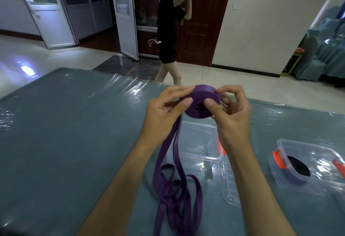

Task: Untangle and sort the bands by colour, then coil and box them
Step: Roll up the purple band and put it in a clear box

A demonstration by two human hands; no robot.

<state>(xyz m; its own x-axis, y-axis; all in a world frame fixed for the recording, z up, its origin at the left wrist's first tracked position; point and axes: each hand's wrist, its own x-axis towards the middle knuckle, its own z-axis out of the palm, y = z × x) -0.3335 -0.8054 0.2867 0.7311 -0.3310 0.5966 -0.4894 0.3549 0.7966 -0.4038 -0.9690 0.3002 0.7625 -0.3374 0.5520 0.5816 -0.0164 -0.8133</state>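
Purple band point(200, 103), partly wound into a flat coil, is held in the air above the tabletop point(74, 123) between both hands. Left hand point(164, 110): grip pinching the coil's left edge, thumb on the near face. Right hand point(229, 112): grip pinching the right edge, thumb near the coil's centre, fingers curled behind. Unwound length of the band hangs down from the coil and lies in loose loops on the tabletop near the forearms. Clear box point(197, 149) with orange clips is set below the coil. Second clear box point(308, 164), to the right, well apart, contains a black coil point(298, 166). Clear lid point(229, 185) lies between the boxes.
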